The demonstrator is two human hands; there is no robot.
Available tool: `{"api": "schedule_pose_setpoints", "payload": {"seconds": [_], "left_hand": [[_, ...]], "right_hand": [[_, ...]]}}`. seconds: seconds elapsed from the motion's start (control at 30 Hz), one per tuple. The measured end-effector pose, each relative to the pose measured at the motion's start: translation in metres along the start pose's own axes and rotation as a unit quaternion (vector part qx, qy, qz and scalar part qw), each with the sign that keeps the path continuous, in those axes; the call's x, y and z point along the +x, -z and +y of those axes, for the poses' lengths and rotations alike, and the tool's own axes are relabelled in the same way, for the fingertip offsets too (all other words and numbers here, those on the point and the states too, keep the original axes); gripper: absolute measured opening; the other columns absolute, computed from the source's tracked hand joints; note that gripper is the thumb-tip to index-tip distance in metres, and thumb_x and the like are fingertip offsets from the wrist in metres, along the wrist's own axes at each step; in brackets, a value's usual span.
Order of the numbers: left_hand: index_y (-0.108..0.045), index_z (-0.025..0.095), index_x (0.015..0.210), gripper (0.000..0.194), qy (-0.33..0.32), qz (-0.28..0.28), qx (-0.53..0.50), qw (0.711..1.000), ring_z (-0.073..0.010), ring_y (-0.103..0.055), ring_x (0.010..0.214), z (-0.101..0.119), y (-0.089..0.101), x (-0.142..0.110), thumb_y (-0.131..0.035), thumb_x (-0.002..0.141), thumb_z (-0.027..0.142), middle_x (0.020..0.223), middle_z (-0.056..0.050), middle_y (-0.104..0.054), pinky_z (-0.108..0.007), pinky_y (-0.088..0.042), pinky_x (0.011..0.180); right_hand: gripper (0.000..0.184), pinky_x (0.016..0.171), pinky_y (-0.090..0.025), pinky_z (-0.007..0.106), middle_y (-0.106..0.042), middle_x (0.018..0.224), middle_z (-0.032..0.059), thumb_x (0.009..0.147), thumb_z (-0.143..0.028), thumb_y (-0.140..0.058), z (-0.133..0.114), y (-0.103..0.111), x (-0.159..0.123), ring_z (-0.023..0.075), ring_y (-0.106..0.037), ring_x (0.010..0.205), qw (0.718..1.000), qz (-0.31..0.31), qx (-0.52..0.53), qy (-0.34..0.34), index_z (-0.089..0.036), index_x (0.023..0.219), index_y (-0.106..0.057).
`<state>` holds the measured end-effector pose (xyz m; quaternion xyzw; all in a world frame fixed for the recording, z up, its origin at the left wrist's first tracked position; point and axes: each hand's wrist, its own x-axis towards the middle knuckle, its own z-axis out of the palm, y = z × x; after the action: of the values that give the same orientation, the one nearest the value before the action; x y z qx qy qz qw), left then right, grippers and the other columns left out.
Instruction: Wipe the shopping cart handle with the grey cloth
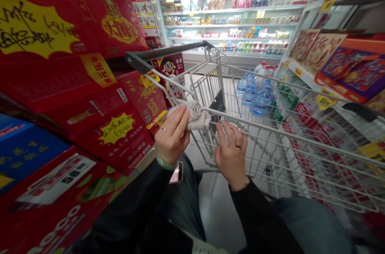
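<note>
A wire shopping cart (pixel 270 125) stands sideways in front of me, its dark handle (pixel 174 50) toward the left. My left hand (pixel 173 136) is closed on a crumpled light grey cloth (pixel 197 115), pressed against the cart's top side rail near the handle end. To its right, my right hand (pixel 231 148) curls its fingers over the cart's side wires just below the top rail. A dark ring shows on one finger of that hand. The cloth hides part of the rail.
Red gift boxes (pixel 114 97) with yellow price signs are stacked close on my left. Beyond the cart is a lit refrigerated shelf (pixel 234 25). Large water bottles (pixel 260 97) stand on the floor past the basket. Shelves with boxes (pixel 355 65) line the right.
</note>
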<state>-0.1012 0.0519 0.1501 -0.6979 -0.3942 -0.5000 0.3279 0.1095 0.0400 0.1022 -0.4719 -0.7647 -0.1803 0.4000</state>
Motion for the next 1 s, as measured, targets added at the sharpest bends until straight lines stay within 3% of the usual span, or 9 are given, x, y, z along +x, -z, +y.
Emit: {"api": "schedule_pose_setpoints", "payload": {"seconds": [0.13,0.33,0.57,0.8,1.0], "left_hand": [[-0.055,0.026,0.147,0.058,-0.006,-0.038,0.014,0.999,-0.0263,-0.066,0.129,0.004,0.002,-0.013,-0.066,0.091,0.014,0.142,-0.010,-0.066,-0.040,-0.056,0.111],[-0.056,0.025,0.148,0.065,0.024,0.053,0.057,0.997,-0.0275,-0.067,0.127,-0.008,0.005,0.009,-0.074,0.086,0.017,0.141,-0.011,-0.066,-0.038,-0.056,0.110],[-0.055,0.025,0.147,0.060,0.004,-0.031,0.026,0.999,-0.0264,-0.068,0.126,0.008,-0.002,-0.019,-0.069,0.090,0.017,0.140,-0.012,-0.067,-0.037,-0.055,0.110],[-0.058,0.025,0.146,0.059,0.050,0.035,0.050,0.997,-0.0274,-0.068,0.126,0.000,0.001,-0.002,-0.071,0.089,0.021,0.140,-0.011,-0.067,-0.038,-0.055,0.109],[-0.058,0.026,0.144,0.054,0.035,-0.050,-0.003,0.998,-0.0267,-0.068,0.126,0.016,-0.007,-0.037,-0.065,0.091,0.017,0.138,-0.011,-0.068,-0.038,-0.057,0.108]], "right_hand": [[0.074,0.121,-0.017,0.054,-0.048,0.159,0.0114,0.090,-0.013,-0.053,-0.005,0.002,0.001,0.0267,-0.039,0.147,0.998,-0.011,-0.051,-0.023,-0.021,0.161,-0.033],[0.068,0.127,-0.002,0.065,-0.050,0.158,0.0101,0.092,-0.016,-0.050,-0.002,0.006,0.002,0.0275,-0.039,0.147,0.999,-0.032,-0.026,-0.004,-0.019,0.158,-0.038],[0.068,0.125,-0.008,0.065,-0.054,0.154,0.0119,0.090,-0.018,-0.053,0.003,0.015,0.007,0.0294,-0.045,0.138,0.999,-0.034,-0.031,0.013,-0.021,0.157,-0.040],[0.069,0.124,-0.012,0.065,-0.052,0.155,0.0111,0.091,-0.019,-0.051,0.002,0.015,0.006,0.0294,-0.044,0.139,0.999,-0.032,-0.036,0.012,-0.021,0.159,-0.038],[0.067,0.126,-0.009,0.064,-0.052,0.156,0.0092,0.091,-0.020,-0.053,0.001,0.013,0.005,0.0285,-0.044,0.140,0.999,-0.025,-0.031,0.002,-0.022,0.157,-0.041]]}}
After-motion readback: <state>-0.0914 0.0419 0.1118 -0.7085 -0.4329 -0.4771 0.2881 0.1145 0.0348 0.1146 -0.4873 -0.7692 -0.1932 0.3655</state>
